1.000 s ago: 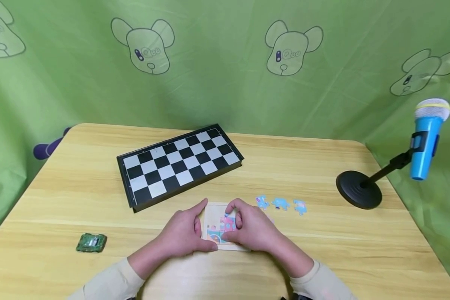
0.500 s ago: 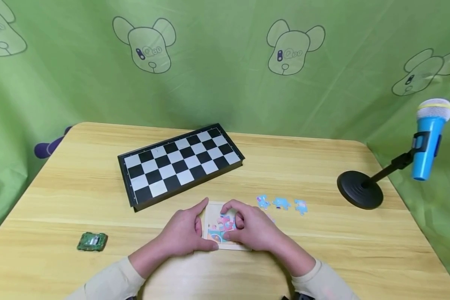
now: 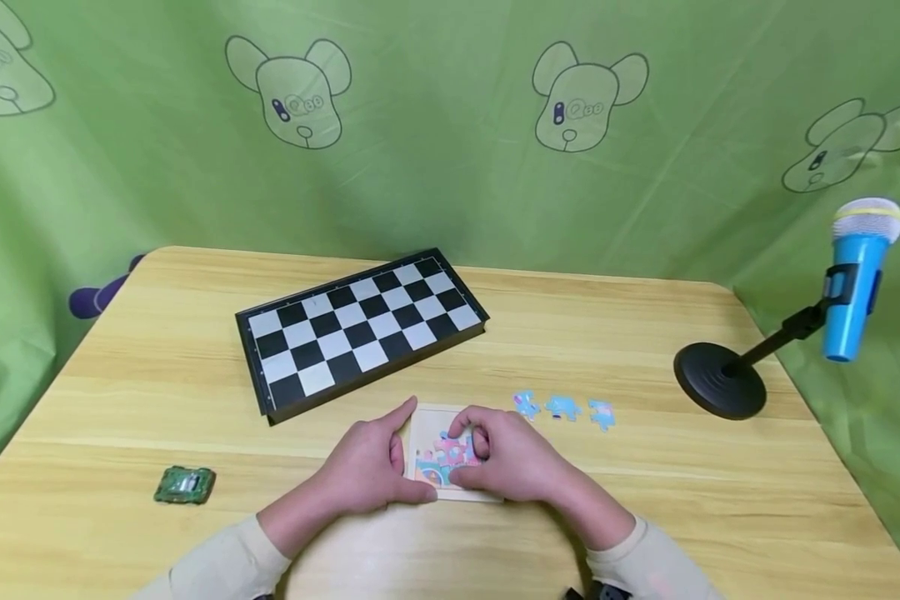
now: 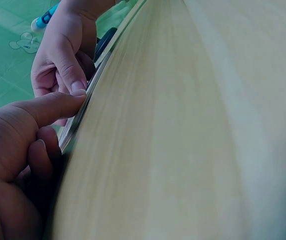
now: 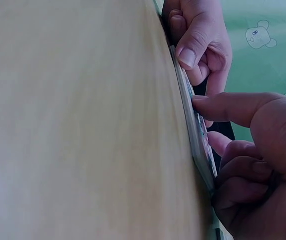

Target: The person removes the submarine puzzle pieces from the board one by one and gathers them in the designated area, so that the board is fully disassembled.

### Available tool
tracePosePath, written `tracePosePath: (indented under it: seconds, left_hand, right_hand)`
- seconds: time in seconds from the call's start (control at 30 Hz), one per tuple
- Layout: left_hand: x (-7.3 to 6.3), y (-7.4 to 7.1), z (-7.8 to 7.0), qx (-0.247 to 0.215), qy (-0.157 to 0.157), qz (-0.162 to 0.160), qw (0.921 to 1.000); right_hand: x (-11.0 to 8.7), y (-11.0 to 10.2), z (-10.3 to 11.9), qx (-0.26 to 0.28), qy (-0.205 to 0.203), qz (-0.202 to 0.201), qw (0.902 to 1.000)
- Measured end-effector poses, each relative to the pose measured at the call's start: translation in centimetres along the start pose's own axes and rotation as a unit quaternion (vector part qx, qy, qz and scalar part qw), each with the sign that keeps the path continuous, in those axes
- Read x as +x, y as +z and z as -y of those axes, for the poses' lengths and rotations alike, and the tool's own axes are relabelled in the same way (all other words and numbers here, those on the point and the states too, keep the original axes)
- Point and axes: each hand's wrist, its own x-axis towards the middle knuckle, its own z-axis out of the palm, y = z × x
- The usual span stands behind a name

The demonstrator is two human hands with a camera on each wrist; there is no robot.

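In the head view a small wooden puzzle tray [image 3: 420, 425] lies on the table, its lower part filled with pink, teal and orange jigsaw pieces [image 3: 450, 454]. My left hand [image 3: 363, 467] holds the tray's left side, thumb along the front edge and index finger at the far corner. Bent over the pieces from the right, my right hand [image 3: 513, 458] has its thumb and index finger on a pink-and-blue piece, partly hidden by the fingers. The right wrist view shows the thumb and fingertip of my right hand [image 5: 262, 145] against the tray's face [image 5: 195, 120].
Several loose blue puzzle pieces [image 3: 562, 407] lie just beyond my right hand. A folded chessboard [image 3: 360, 333] sits at the back left. A green toy car [image 3: 184, 485] is at the left, and a blue toy microphone [image 3: 855, 292] on a black stand [image 3: 720, 381] at the right.
My right fingers have shifted the pink-and-blue piece within the tray, first left, then slightly down and right. The left hand keeps its place on the tray.
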Motion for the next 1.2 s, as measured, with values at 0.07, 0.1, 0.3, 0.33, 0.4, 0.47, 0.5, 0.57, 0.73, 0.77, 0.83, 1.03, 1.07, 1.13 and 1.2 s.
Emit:
tracePosePath:
  seconds: [0.07,0.1,0.3,0.33,0.4,0.47,0.5,0.57,0.73,0.77,0.83,1.03,1.07,1.13,1.2]
  left_hand:
    - [0.0,0.0,0.0,0.0,0.0,0.0,1.0]
    - [0.0,0.0,0.0,0.0,0.0,0.0,1.0]
    - [0.0,0.0,0.0,-0.004,-0.002,0.002,1.0]
    - [0.0,0.0,0.0,-0.003,-0.004,0.003,1.0]
    - [0.0,-0.1,-0.1,-0.002,-0.007,0.003,1.0]
    - [0.0,-0.1,-0.1,-0.002,-0.008,0.003,1.0]
    - [0.0,-0.1,-0.1,-0.001,-0.009,0.003,1.0]
    - [-0.1,-0.1,-0.1,-0.001,-0.011,0.003,0.9999]
    - [-0.1,-0.1,-0.1,0.003,-0.012,0.0,0.9999]
    - [-0.1,-0.1,-0.1,0.003,-0.011,0.0,0.9999]
    - [-0.1,0.0,-0.1,0.003,-0.011,0.0,0.9999]
    - [0.0,0.1,-0.1,-0.001,-0.011,-0.001,0.9999]
    - [0.0,0.1,-0.1,-0.002,-0.01,-0.001,0.9999]
    - [0.0,0.1,-0.1,-0.002,-0.01,-0.001,0.9999]
    - [0.0,0.1,-0.1,-0.001,-0.01,-0.001,1.0]
  right_hand:
    - [0.0,0.1,-0.1,0.001,0.001,-0.001,1.0]
    - [-0.1,0.1,-0.1,0.002,0.001,-0.002,1.0]
    - [-0.7,-0.2,0.2,0.008,-0.011,-0.023,0.9996]
    - [-0.8,-0.3,0.2,0.009,-0.013,-0.029,0.9995]
    - [-1.1,-0.6,0.3,0.012,-0.014,-0.038,0.9991]
    - [-1.5,-1.0,0.3,0.013,-0.01,-0.047,0.9988]
    - [-1.7,-1.2,0.2,0.011,-0.008,-0.052,0.9986]
    - [-2.1,-1.5,0.1,0.01,-0.005,-0.062,0.998]
    - [-3.2,-2.3,-0.6,0.018,-0.002,-0.093,0.9955]
    - [-3.4,-2.4,-0.8,0.021,-0.001,-0.098,0.9949]
    - [-3.9,-2.7,-1.3,0.023,0.0,-0.108,0.9939]
    - [-5.3,-3.8,-3.1,0.016,0.007,-0.132,0.9911]
    - [-5.6,-4.0,-3.4,0.014,0.008,-0.136,0.9906]
    - [-6.1,-4.4,-3.9,0.01,0.01,-0.141,0.9899]
    - [-6.6,-4.8,-4.3,0.004,0.013,-0.143,0.9896]
